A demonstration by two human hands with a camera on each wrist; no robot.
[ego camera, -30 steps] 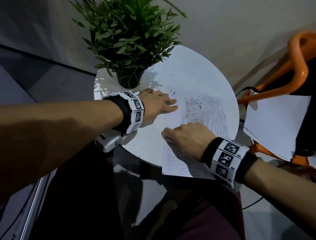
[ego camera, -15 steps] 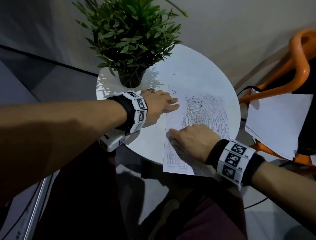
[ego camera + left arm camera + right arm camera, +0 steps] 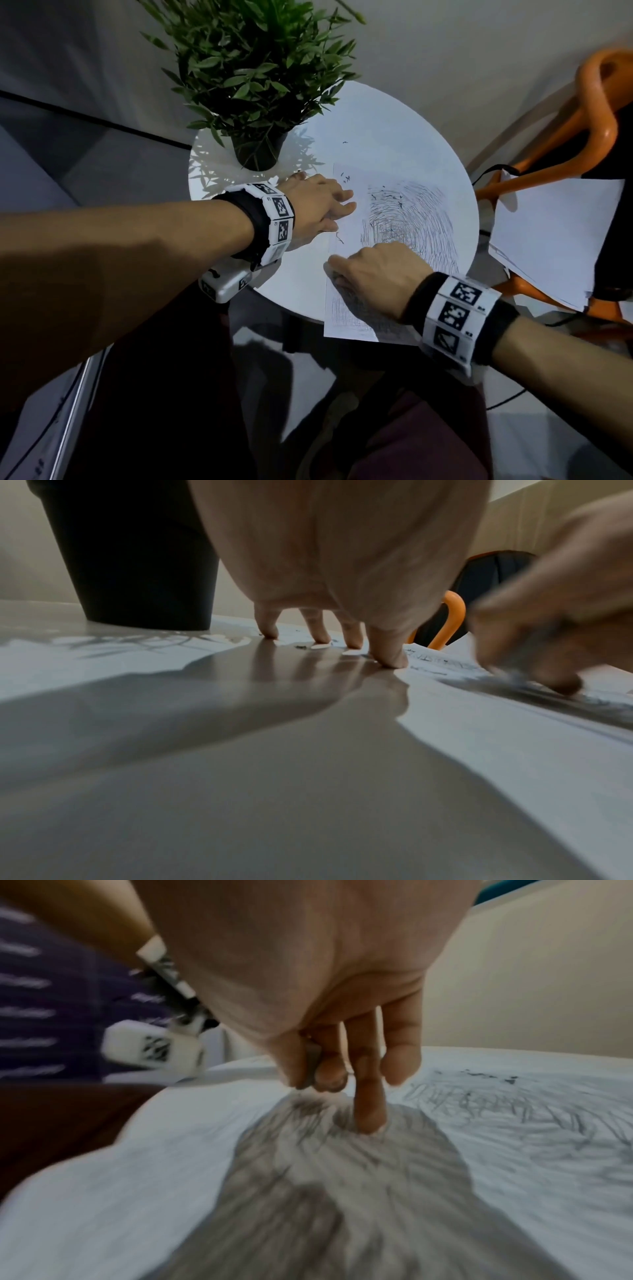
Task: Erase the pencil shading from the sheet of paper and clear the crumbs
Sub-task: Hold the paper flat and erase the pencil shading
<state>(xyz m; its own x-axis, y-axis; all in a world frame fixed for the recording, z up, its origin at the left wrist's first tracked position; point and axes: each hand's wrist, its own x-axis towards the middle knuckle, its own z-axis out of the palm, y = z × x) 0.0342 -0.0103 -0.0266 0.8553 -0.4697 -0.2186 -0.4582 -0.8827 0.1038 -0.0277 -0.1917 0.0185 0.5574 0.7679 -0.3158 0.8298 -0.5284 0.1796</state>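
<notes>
Left hand [image 3: 317,209] flat, pinning the paper [image 3: 346,246]; right hand [image 3: 373,274] pinches the eraser [image 3: 311,1066]. The overhanging near edge could crease under hard rubbing.

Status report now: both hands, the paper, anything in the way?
Left hand flat, fingertips pinning sheet of paper at its edge. Right hand pinching eraser, rubbing. Pencil shading mostly remains; crumbs scattered. Potted plant close beside left hand.

I see the potted plant [image 3: 256,78] blocking the table's [image 3: 387,137] far-left side, its pot just beside the left hand [image 3: 313,209]; bare tabletop lies open beyond the sheet [image 3: 346,318]; the orange chair [image 3: 589,113] with loose papers [image 3: 548,240] crowds the right edge.
</notes>
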